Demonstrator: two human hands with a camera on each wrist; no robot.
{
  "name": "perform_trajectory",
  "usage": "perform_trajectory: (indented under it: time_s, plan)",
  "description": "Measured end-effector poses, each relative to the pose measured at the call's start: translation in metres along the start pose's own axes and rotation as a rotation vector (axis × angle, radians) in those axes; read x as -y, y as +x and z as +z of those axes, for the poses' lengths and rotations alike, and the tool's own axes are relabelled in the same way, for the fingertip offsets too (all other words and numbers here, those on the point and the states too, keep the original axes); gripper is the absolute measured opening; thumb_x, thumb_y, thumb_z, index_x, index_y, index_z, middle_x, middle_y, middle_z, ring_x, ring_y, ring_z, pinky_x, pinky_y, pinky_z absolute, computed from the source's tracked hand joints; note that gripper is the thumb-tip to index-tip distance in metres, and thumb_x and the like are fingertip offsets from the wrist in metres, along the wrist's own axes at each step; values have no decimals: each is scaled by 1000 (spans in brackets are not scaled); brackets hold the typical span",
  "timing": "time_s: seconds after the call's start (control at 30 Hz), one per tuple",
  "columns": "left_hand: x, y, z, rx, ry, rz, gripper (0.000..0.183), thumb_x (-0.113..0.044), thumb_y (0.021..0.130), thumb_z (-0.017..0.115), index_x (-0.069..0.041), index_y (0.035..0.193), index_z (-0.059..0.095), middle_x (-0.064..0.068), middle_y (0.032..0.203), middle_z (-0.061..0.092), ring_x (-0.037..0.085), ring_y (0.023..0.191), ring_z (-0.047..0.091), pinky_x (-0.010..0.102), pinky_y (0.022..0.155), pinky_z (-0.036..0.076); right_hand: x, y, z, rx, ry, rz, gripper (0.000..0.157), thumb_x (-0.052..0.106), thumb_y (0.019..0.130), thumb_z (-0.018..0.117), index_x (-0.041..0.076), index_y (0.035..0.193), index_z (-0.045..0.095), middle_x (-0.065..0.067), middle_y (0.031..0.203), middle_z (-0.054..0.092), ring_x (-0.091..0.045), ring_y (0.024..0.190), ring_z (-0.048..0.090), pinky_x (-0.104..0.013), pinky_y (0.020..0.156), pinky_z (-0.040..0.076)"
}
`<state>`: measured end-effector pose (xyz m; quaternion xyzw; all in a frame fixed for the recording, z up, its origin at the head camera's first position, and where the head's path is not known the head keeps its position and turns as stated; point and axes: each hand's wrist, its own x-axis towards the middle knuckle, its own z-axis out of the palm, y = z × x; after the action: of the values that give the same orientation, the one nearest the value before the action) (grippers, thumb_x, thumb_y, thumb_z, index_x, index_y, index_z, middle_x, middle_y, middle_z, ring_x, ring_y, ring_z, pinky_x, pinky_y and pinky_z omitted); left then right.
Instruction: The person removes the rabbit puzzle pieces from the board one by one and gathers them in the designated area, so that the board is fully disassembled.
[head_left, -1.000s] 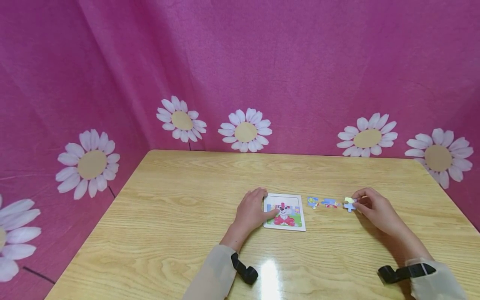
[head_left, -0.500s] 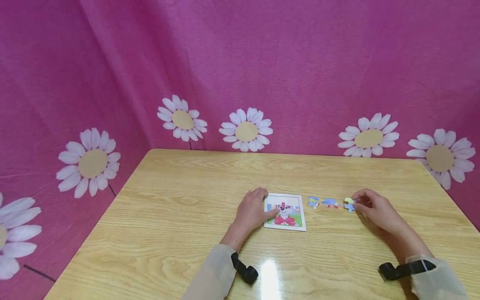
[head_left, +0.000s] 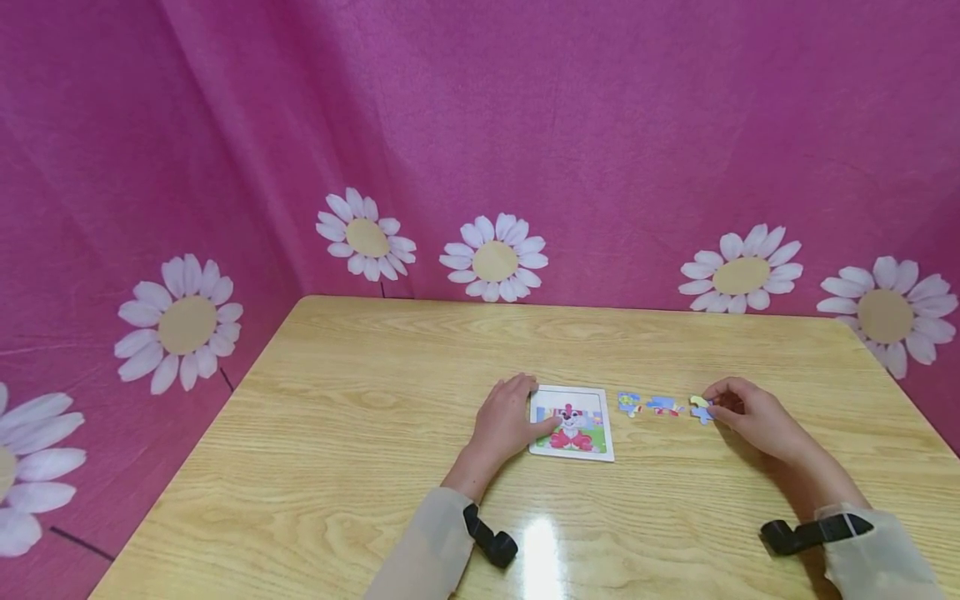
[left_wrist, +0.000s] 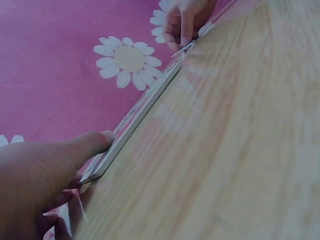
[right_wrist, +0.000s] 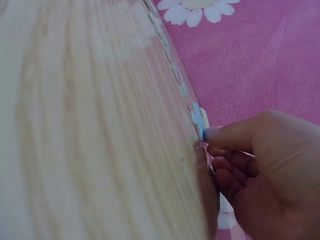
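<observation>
A square jigsaw tray (head_left: 610, 425) with a white border and a partly filled red-and-white animal picture lies flat on the table. My left hand (head_left: 504, 421) holds it at its left side, thumb over the picture and fingers along the edge; the left wrist view shows the thumb (left_wrist: 95, 142) on its rim. To the right of the tray, my right hand (head_left: 753, 417) pinches a yellow-and-blue jigsaw piece (head_left: 702, 410) between thumb and fingers. In the right wrist view that blue piece (right_wrist: 198, 121) is seen nearly edge-on at the thumb tip.
Between the tray and the right hand, loose jigsaw pieces lie in a row, a blue-and-yellow one (head_left: 628, 403) and blue-and-red ones (head_left: 663, 406). The wooden table (head_left: 337, 417) reaches back to a pink curtain (head_left: 600, 150) with white flowers.
The pinched jigsaw piece has turned slightly in my right hand, while that hand stays almost in place. My left hand keeps its hold on the tray. The whole view has shifted slightly.
</observation>
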<state>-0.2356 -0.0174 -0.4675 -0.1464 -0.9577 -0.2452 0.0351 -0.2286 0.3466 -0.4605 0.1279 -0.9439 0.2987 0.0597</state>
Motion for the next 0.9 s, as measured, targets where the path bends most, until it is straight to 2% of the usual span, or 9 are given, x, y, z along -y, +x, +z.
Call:
perform_trajectory:
  time_s: [0.3,0.43,0.57,0.73,0.9]
  plan:
    - [0,0,0,8,1,5,63,-52,84,72,-10,129,58,1,138,58,18,132,51,34,115,40,3,-1,-1,-13,14,9,13,7,91,67,0,102,63,-10,94,64,10,78,46,-11,67,43]
    - [0,0,-1,9,1,7,63,-53,84,70,-11,129,58,1,137,59,17,129,53,34,115,40,9,0,1,-36,16,-19,12,7,91,67,1,101,63,-10,95,63,12,79,45,-10,68,44]
    - [1,0,-4,22,-34,19,64,-54,85,68,-9,130,59,3,138,58,19,132,52,36,117,37,22,3,7,-64,56,-84,10,4,89,68,1,97,64,-5,88,59,9,76,45,-13,64,44]
    - [8,0,-8,92,-96,34,70,-54,85,68,-9,136,55,4,148,51,20,143,41,38,123,28,40,10,18,-77,85,-160,11,2,86,71,3,94,64,0,83,55,6,73,45,-15,61,42]
    - [17,1,-12,186,-139,69,76,-55,84,68,-12,144,48,1,156,42,18,150,30,36,126,19,56,18,30,-42,79,-174,11,4,86,71,4,93,63,0,83,55,3,74,45,-17,62,42]
